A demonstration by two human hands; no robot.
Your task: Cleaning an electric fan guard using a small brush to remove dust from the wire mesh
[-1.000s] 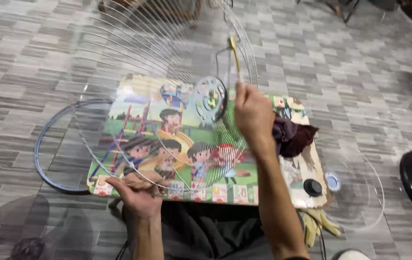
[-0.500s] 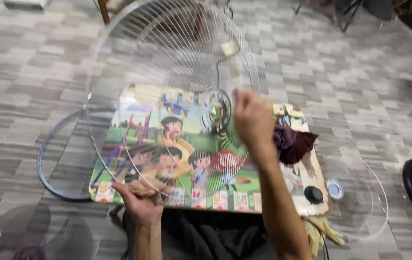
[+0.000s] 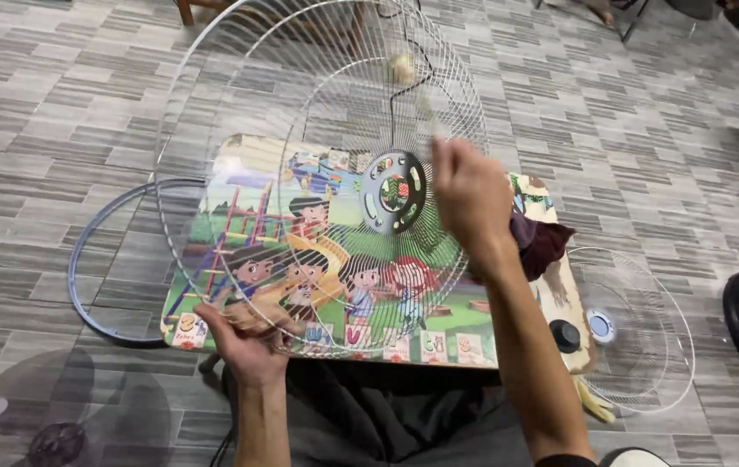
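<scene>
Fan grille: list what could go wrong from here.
The grille stands tilted, gripped only at its lower rim by the left hand; it could tip or twist. The right hand works a brush through the wires, so fingers might snag. A cap near the table edge could get knocked off.

Person's 2 hands, left hand (image 3: 248,346) and right hand (image 3: 471,197), are bare, forearms uncovered with no sleeves visible; dark grey trousers (image 3: 369,415) worn at lap.

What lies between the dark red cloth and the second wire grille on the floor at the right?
In the head view, between the dark red cloth and the second wire grille, only the low table's right edge shows, bearing a black round knob.
</scene>
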